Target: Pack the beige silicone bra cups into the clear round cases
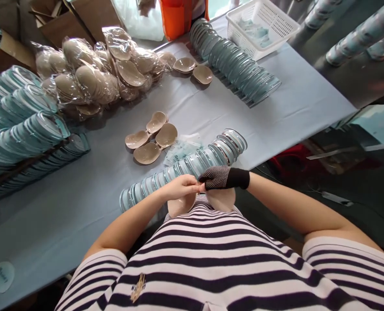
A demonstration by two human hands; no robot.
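My bare left hand (184,186) and my right hand (218,177), in a black dotted glove with bare fingertips, meet in front of my body. Between them they pinch the middle of a beige stick-on bra (222,199), whose two cups hang down on either side. Both sets of fingers are closed at the join. Just beyond my hands lies a long row of clear round plastic cases (179,170). Behind that row are small printed clear packets (185,149). More beige stick-on bras (147,153) rest on the table to the left of the packets.
Bagged beige cups (91,80) are heaped at the back left of the table (104,172). Stacked cases (26,134) stand at the left edge, and another row of cases (240,69) lies at the back. A white basket (276,26) holds packets. An orange bag (174,19) is behind.
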